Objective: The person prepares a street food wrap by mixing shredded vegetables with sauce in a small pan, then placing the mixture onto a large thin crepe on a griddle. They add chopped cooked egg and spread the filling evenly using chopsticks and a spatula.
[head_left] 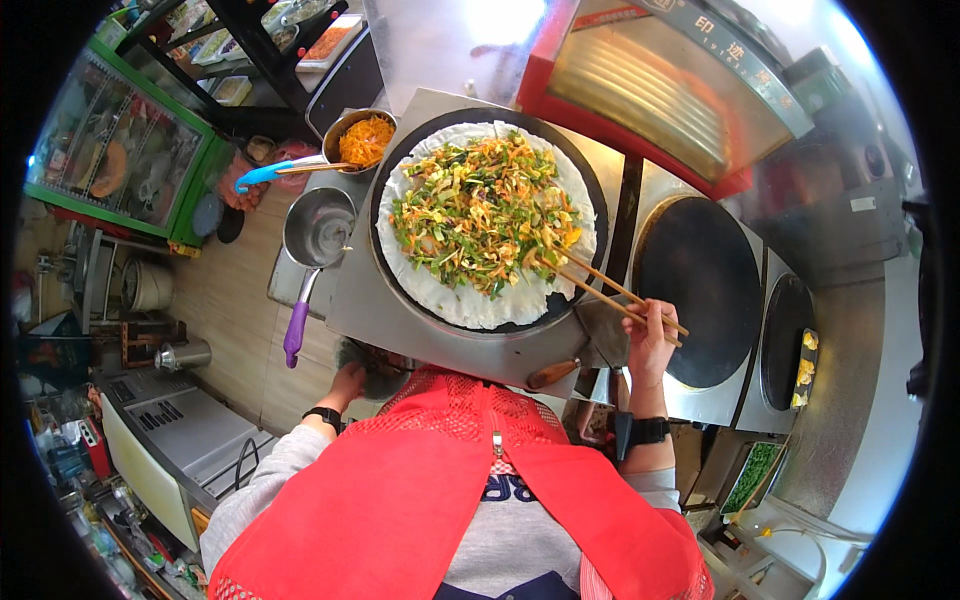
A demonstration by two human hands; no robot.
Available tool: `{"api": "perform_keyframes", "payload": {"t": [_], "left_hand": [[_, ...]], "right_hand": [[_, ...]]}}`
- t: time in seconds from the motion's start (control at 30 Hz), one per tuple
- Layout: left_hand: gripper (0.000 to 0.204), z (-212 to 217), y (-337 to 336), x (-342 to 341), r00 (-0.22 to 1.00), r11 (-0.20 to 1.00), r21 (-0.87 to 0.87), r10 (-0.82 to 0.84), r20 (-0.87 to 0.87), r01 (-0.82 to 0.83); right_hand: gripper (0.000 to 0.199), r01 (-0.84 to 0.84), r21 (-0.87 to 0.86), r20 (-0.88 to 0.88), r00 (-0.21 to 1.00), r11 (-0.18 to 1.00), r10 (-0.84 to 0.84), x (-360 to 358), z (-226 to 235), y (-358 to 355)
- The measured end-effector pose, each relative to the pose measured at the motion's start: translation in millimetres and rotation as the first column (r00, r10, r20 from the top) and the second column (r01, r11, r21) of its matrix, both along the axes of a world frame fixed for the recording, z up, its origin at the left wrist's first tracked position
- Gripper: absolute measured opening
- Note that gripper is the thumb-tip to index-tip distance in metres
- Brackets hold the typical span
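A pair of wooden chopsticks (609,288) is gripped by my right hand (651,340), its fingers closed round them. Their tips touch the chopped vegetable filling (490,205), a mix of green, yellow and orange shreds. That filling covers most of a thin pale pancake (425,290) lying on the round black griddle (553,322). Low at the griddle's left front, my left hand (349,382) hangs beside a greyish bowl-like thing (378,378). Its fingers are small and partly hidden, so whether it holds that thing is unclear.
Left of the griddle sit a pot of orange shreds (366,140) and a purple-handled saucepan (318,228). A wooden-handled tool (553,374) lies at the front edge. Two more black griddles (697,290) stand right, below a red-framed glass case (640,90).
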State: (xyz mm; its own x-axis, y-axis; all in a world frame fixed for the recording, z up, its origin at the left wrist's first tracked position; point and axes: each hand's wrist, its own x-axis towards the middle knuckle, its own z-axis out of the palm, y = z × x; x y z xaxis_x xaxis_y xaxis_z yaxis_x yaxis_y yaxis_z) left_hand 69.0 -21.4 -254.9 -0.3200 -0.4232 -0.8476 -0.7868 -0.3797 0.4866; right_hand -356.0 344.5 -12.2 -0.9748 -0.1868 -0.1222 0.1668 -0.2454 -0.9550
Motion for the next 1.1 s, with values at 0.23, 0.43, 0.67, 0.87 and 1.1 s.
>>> {"api": "perform_keyframes", "payload": {"t": [0.23, 0.43, 0.67, 0.87, 1.1], "left_hand": [[0.05, 5, 13, -10, 0.999, 0.999, -0.027, 0.024, -0.031, -0.025], [0.051, 18, 22, 1, 0.998, 0.999, 0.033, -0.027, 0.058, 0.025], [0.051, 21, 25, 16, 0.995, 0.996, 0.028, 0.084, 0.048, -0.085], [0.051, 18, 29, 10, 0.998, 0.999, 0.033, 0.019, 0.064, -0.021], [0.054, 22, 25, -5, 0.999, 1.0, -0.013, -0.019, 0.035, 0.019]], "right_hand": [[0.014, -0.053, 0.046, 0.124, 0.991, 0.998, 0.047, 9, 1, -22], [0.014, -0.242, -0.064, 0.033, 0.969, 0.968, 0.244, 8, -3, -27], [0.013, -0.128, -0.01, 0.117, 0.985, 0.992, 0.129, 5, -8, -6], [0.015, -0.051, -0.05, 0.062, 0.997, 0.997, 0.054, -8, -10, 6], [0.014, 0.052, -0.109, 0.003, 0.999, 0.993, -0.052, -18, -14, -26]]}}
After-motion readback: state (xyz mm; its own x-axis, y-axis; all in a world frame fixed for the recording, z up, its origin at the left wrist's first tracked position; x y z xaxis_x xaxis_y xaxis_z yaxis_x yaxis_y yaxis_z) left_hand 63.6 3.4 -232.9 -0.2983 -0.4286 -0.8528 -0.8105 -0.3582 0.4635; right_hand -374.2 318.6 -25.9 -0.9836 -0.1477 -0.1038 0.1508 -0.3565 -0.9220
